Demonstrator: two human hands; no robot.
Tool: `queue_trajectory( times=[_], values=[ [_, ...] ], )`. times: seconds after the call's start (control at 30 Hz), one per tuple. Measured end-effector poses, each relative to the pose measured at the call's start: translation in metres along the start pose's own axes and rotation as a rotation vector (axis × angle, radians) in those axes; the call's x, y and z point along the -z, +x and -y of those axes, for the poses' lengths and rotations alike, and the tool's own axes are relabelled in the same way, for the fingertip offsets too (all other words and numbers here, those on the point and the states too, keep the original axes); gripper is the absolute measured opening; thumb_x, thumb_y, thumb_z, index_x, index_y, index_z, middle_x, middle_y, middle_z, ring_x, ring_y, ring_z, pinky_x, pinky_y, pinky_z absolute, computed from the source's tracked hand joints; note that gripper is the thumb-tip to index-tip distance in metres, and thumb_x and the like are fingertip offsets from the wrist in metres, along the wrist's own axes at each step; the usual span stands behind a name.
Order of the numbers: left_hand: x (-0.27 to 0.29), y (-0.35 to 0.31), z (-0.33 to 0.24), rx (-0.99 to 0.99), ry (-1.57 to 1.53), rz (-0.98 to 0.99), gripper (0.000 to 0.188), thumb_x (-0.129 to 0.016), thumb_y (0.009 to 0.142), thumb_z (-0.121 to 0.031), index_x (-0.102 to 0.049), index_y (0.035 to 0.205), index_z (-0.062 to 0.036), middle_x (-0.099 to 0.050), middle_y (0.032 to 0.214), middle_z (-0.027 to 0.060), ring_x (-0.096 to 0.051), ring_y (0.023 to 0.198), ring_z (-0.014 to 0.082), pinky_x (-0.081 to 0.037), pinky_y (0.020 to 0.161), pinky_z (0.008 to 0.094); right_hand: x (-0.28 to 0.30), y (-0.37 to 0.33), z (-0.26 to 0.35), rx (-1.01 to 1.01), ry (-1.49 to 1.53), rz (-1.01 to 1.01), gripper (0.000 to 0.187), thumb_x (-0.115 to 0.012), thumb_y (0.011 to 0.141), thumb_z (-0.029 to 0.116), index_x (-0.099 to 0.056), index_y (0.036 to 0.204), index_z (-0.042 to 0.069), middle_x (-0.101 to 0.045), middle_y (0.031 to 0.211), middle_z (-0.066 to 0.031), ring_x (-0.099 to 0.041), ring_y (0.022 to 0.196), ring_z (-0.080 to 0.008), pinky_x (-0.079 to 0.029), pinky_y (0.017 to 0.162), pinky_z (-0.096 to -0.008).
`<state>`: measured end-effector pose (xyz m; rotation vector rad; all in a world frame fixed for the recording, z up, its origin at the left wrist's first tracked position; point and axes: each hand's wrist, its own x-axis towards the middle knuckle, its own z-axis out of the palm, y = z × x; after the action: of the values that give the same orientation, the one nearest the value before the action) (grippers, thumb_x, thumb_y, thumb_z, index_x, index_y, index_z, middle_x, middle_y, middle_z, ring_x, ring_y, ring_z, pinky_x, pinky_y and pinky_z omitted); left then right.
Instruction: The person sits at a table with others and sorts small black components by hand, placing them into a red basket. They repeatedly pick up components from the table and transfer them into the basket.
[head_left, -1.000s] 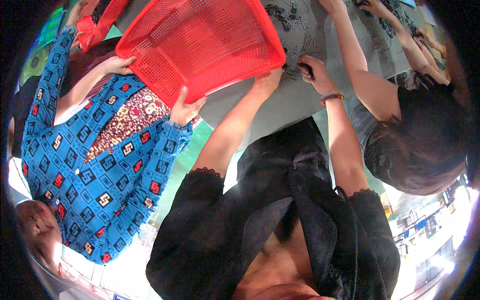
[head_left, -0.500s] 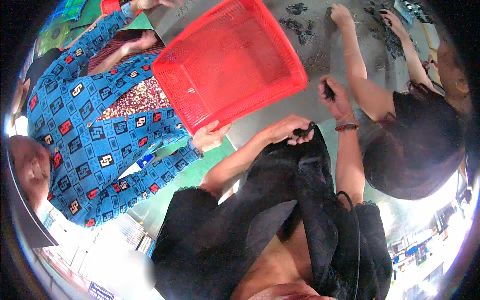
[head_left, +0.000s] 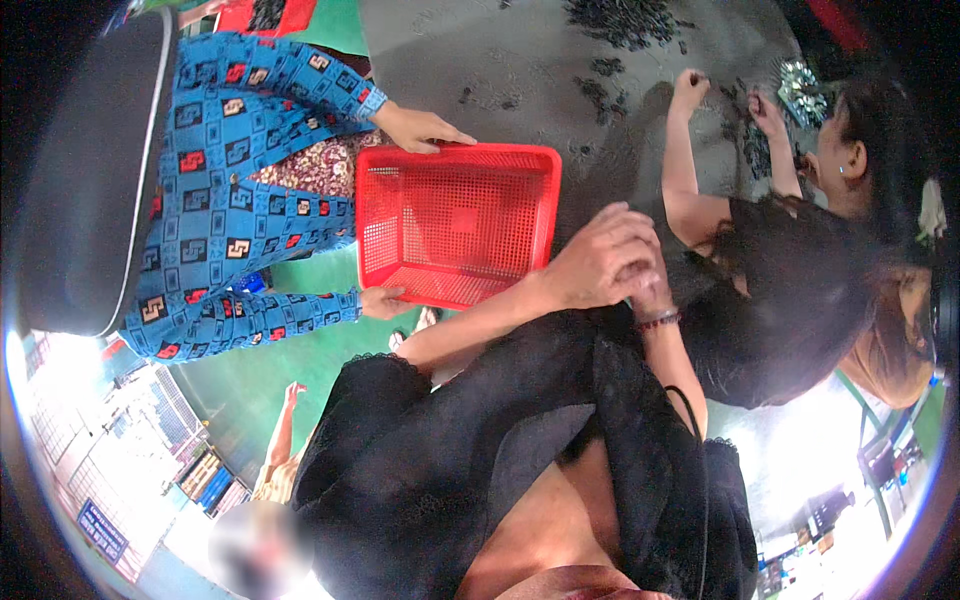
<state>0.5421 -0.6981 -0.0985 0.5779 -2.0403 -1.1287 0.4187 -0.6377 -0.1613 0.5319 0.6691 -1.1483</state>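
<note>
My left hand (head_left: 605,262) is raised in front of my chest, its fingers bent over my right hand (head_left: 650,288). The two hands touch, and a beaded bracelet (head_left: 658,321) circles my right wrist. Most of my right hand's fingers are covered by the left hand. Whether anything lies between the palms cannot be seen. Just left of my hands is a red perforated plastic basket (head_left: 552,215). A co-worker in a blue patterned top (head_left: 240,160) holds it, one hand (head_left: 420,127) on the far rim and the other (head_left: 383,302) at the near corner.
A grey table (head_left: 420,60) stretches ahead, with piles of small black parts (head_left: 620,22) on it. To the right, a co-worker in dark clothing (head_left: 790,270) reaches over it, near a silvery bundle (head_left: 803,95). Another red container (head_left: 290,18) stands at the far left. Green floor (head_left: 250,375) shows below.
The basket has shifted left and turned level, and the co-worker now has both hands on it. My hands, earlier apart with black pieces in them, have come together; no black pieces show.
</note>
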Motion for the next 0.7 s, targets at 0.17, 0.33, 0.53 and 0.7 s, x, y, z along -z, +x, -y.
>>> queue_trajectory(
  times=[0.17, 0.33, 0.53, 0.7],
  values=[
    [0.014, -0.016, 0.037, 0.368, 0.12, -0.179, 0.009, -0.057, 0.081, -0.009, -0.061, 0.083, -0.0015, -0.058, 0.092, 0.0104, -0.054, 0.092, 0.0269, -0.043, 0.082, 0.0364, 0.019, 0.024, 0.045, 0.011, -0.331, 0.052, 0.016, -0.053, 0.09, 0.024, -0.054, 0.085, 0.009, -0.052, 0.072, -0.0017, -0.053, 0.065, -0.0121, -0.045, 0.05, -0.0219],
    [0.042, -0.109, 0.058, 0.984, 0.319, 0.176, 0.024, -0.053, 0.086, -0.022, -0.058, 0.096, -0.0009, -0.058, 0.091, 0.0141, -0.055, 0.094, 0.028, -0.043, 0.083, 0.0375, 0.017, 0.064, 0.041, 0.056, -0.877, -0.017, 0.022, -0.054, 0.089, 0.025, -0.06, 0.097, 0.005, -0.054, 0.068, -0.0004, -0.052, 0.059, -0.0119, -0.04, 0.048, -0.0224],
    [0.002, -0.202, 0.046, 0.923, 0.472, 0.427, 0.037, -0.059, 0.08, -0.033, -0.053, 0.093, 0.0013, -0.051, 0.097, 0.0223, -0.051, 0.092, 0.0382, -0.043, 0.08, 0.0455, 0.044, 0.183, 0.063, 0.956, -2.014, -0.074, 0.027, -0.058, 0.083, 0.016, -0.053, 0.106, 0.002, -0.063, 0.077, -0.0115, -0.063, 0.07, -0.0266, -0.047, 0.053, -0.0367],
    [-0.038, -0.218, 0.038, 0.974, 0.459, 0.197, 0.033, -0.059, 0.077, -0.017, -0.048, 0.097, 0.0063, -0.046, 0.1, 0.0226, -0.05, 0.09, 0.0392, -0.044, 0.077, 0.0455, 0.031, 0.195, 0.044, 0.617, -2.74, -0.254, 0.021, -0.051, 0.083, 0.011, -0.048, 0.1, -0.001, -0.064, 0.087, -0.019, -0.063, 0.082, -0.0351, -0.05, 0.067, -0.0469]
  ],
)
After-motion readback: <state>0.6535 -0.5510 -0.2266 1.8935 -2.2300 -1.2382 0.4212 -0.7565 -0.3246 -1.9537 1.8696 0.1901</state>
